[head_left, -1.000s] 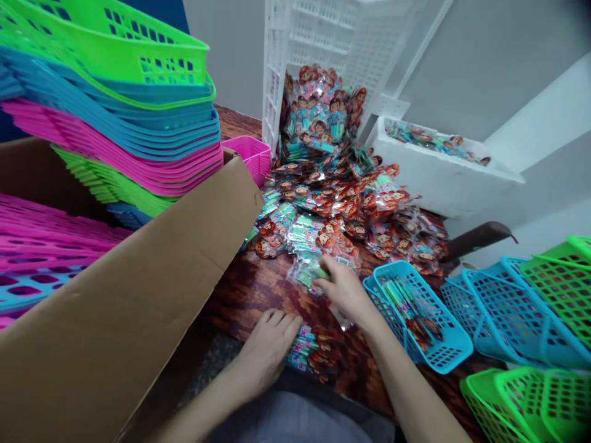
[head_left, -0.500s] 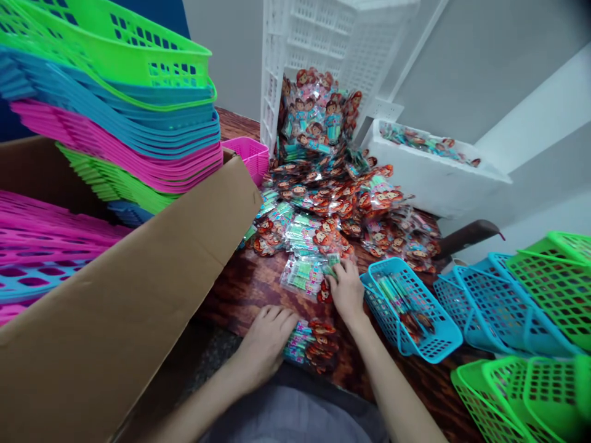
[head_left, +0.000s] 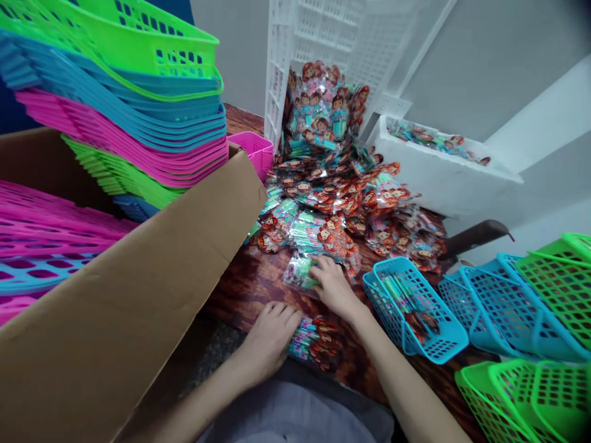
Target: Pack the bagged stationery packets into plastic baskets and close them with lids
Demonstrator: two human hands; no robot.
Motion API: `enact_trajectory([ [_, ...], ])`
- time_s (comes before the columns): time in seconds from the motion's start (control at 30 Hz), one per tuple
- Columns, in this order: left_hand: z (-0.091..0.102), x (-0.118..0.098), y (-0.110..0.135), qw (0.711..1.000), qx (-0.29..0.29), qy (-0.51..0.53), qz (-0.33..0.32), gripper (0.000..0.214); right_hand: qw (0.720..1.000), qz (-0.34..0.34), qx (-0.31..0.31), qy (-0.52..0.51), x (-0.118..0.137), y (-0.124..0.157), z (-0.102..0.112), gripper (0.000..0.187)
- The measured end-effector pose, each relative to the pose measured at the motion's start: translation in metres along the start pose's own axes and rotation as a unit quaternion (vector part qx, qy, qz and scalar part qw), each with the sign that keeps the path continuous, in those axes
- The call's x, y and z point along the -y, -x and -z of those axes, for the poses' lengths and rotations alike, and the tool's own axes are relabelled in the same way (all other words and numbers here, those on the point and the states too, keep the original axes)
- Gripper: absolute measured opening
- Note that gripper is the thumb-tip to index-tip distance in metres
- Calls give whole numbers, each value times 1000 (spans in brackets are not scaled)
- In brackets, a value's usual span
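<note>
At the near edge of the dark wood-grain table, my left hand (head_left: 272, 335) is closed around the left end of a neat stack of clear packets (head_left: 316, 341), with green, pink and red-brown cartoon prints. Further forward, my right hand (head_left: 333, 283) bends its fingers and thumb over the right side of a flat clear packet (head_left: 295, 271) with pale green contents. Part of that packet is hidden under the fingers. Just beyond it lies a loose pile of similar packets (head_left: 323, 231). To the right of my right hand, a blue basket (head_left: 443, 344) holds several upright packets.
A cardboard box (head_left: 152, 289) with stacked coloured baskets (head_left: 175, 138) stands on the left. Behind the pile is a white crate (head_left: 277, 80) of packets, with a white foam box (head_left: 443, 166) beside it. More blue baskets (head_left: 503, 301) and green baskets (head_left: 517, 394) line the right.
My right hand has moved left from a small green packet onto the flat packet in front of the pile. My left hand stays on its stack. The view has shifted slightly.
</note>
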State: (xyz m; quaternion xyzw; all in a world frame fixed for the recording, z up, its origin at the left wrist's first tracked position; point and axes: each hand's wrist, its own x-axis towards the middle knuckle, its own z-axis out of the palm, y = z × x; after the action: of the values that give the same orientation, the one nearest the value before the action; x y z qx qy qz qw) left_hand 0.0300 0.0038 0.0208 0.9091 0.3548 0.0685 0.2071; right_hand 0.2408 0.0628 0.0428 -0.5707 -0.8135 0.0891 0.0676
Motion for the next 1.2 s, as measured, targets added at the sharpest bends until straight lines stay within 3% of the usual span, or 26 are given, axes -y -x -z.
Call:
enact_trajectory([
  [0.2, 0, 0, 2, 1000, 12, 5, 0, 56, 994, 44, 3, 102, 12, 12, -5, 23],
  [0.33, 1, 1, 2, 1000, 21, -4, -2, 56, 997, 47, 53, 16, 16, 28, -7, 63],
  [0.4, 1, 2, 1, 1000, 20, -1, -9, 57, 996, 17, 80, -31, 14, 33, -8, 80],
  [0.5, 1, 2, 1, 1000, 18, 3, -16, 61, 993, -52, 93, -48, 12, 41, -8, 67],
  [0.57, 1, 2, 2, 1000, 16, 3, -14, 63, 995, -52, 81, -30, 10, 46, -6, 55],
  [0.7, 2, 0, 3, 1000, 13, 4, -8, 63, 996, -16, 85, -1, 9, 57, -1, 59],
  [0.97, -4, 2, 7, 998, -45, 20, 29, 78, 990, -58, 122, 33, 6, 79, 3, 52],
  [1.2, -3, 12, 4, 999, 20, 25, -12, 78, 992, -61, 110, 23, -3, 81, 2, 37],
])
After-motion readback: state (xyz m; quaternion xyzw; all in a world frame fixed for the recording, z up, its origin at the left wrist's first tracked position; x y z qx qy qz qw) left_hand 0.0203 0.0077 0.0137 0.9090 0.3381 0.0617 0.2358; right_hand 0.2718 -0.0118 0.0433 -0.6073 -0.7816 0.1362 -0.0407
